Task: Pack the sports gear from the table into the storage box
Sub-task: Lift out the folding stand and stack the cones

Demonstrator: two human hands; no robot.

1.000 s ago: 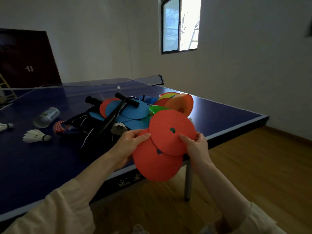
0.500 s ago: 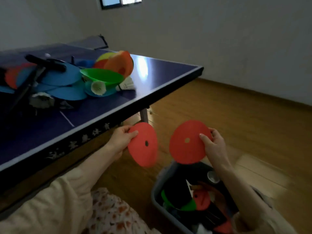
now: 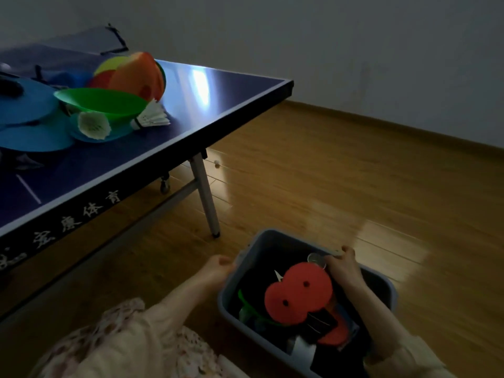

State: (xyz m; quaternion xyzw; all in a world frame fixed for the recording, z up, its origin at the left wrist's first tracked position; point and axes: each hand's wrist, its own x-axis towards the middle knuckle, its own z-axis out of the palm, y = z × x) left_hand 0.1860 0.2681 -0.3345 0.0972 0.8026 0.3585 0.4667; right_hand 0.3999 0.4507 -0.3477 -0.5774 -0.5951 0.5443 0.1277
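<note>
At lower right, two red discs (image 3: pixel 298 294) lie inside the storage box (image 3: pixel 272 238). The left hand (image 3: pixel 218 268) curls on its near rim and the right hand (image 3: pixel 342 264) apparently grips the far rim. She should steady the box, then fetch gear remaining on the table (image 3: pixel 218 105) at upper left.

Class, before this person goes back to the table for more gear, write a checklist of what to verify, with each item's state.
1. Two red discs lie inside the box: ok.
2. Left hand free of gear: ok, it grips only the box rim.
3. Right hand free of gear: cannot tell, its fingers are partly hidden at the far rim.
4. Table emptied: not ok; green cone, orange cone, shuttlecocks remain.
5. Room left in box: cannot tell.
</note>
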